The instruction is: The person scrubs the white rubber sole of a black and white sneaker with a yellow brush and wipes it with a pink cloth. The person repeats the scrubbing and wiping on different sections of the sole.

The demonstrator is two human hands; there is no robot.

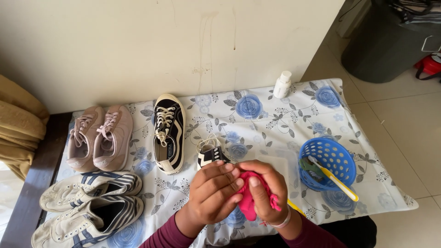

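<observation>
While both hands knead it, left hand [215, 193] and right hand [264, 193] clutch the pink cloth [248, 202]; black shoe [212, 156] waits just beyond, needing 1 hand freed.

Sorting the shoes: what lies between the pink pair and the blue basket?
In the head view, the upright black sneaker and the second black sneaker, on flowered cloth.

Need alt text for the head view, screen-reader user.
Two hands, left hand and right hand, hold a pink cloth over a floral-covered table. A black-and-white sneaker lies ahead, pink sneakers and white striped sneakers to the left, a blue basket with a toothbrush to the right.
</observation>
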